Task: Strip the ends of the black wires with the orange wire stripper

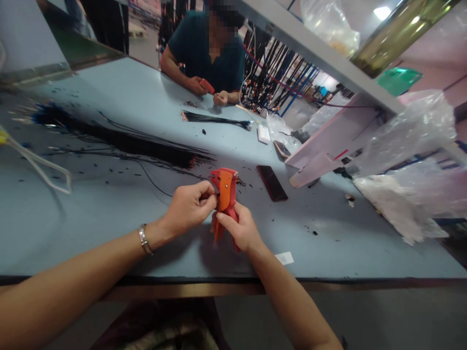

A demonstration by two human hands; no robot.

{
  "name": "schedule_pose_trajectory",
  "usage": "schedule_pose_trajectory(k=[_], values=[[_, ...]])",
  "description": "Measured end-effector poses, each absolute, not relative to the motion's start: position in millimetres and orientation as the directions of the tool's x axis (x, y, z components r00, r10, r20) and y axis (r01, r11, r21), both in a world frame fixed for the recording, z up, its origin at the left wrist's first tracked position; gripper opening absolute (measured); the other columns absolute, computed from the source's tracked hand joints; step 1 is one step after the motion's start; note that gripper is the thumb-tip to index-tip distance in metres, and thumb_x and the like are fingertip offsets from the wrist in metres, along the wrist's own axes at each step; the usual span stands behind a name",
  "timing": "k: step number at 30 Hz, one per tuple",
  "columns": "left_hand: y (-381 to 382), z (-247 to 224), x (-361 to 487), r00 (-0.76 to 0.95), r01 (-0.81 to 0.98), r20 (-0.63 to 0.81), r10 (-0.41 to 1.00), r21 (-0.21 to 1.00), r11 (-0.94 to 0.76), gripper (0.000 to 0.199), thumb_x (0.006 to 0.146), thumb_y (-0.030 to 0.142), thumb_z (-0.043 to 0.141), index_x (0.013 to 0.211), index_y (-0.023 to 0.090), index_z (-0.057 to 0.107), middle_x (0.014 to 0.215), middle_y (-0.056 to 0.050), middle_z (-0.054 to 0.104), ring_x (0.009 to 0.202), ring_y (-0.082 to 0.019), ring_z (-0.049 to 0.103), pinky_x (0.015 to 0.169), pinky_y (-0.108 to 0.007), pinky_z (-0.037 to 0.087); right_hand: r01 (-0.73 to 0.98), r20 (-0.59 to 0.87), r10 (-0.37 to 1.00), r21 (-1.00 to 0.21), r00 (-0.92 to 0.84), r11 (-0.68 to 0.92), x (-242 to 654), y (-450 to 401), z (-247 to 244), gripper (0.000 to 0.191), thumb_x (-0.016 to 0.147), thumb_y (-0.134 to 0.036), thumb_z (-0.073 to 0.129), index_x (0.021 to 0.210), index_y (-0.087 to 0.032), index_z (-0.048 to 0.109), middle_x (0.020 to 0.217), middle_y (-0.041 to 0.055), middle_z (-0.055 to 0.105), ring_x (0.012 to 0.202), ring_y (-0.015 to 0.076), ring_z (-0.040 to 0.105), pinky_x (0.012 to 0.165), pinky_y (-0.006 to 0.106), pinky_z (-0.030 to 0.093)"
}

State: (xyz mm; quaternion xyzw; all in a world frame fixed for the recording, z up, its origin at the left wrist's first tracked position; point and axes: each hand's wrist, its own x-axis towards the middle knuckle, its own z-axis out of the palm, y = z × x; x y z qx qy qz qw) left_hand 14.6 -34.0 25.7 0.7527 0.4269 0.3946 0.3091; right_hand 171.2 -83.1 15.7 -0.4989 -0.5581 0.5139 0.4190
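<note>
The right hand (pixel 243 228) wraps its fingers around a red and orange tool (pixel 227 188). The left hand (pixel 190 206) pinches a thin black wire (pixel 156 187) in closed fingers beside the tool.

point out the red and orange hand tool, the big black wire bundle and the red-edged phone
Red and orange hand tool (pixel 226 190): head view, on its orange side
Big black wire bundle (pixel 136 142): head view, its middle stretch
Red-edged phone (pixel 272 183): head view, dark screen
</note>
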Motion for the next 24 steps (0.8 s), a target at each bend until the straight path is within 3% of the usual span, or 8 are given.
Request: schedule_pose_trajectory(k=[10, 24], values=[[-31, 18, 16, 0.326, 0.429, 0.348, 0.879, 0.774, -0.465, 0.011, 0.073, 0.021, 0.048, 0.064, 0.017, 0.053, 0.052, 0.006, 0.046, 0.048, -0.008, 0.039, 0.049, -0.019, 0.030, 0.277, -0.020, 0.994, -0.961, -0.104, 0.010, 171, -81, 11, 0.013, 0.079, -0.031, 0.057, 0.080, -0.019, 0.051, 0.058, -0.0017, 0.061, 0.047, 0.0136, 0.058, 0.048, 0.025, 0.048], [-16, 8, 19, 0.281, 0.440, 0.294, 0.913, 0.807, -0.395, 0.013, 0.072, 0.026, 0.047, 0.064, 0.017, 0.054, 0.055, 0.004, 0.052, 0.052, -0.010, 0.046, 0.052, -0.020, 0.033, 0.287, -0.076, 0.995, -0.956, -0.057, -0.057, 167, -64, 1, 0.018, 0.077, -0.032, 0.059, 0.069, -0.020, 0.048, 0.052, -0.0036, 0.057, 0.038, 0.0118, 0.055, 0.039, 0.022, 0.044]])
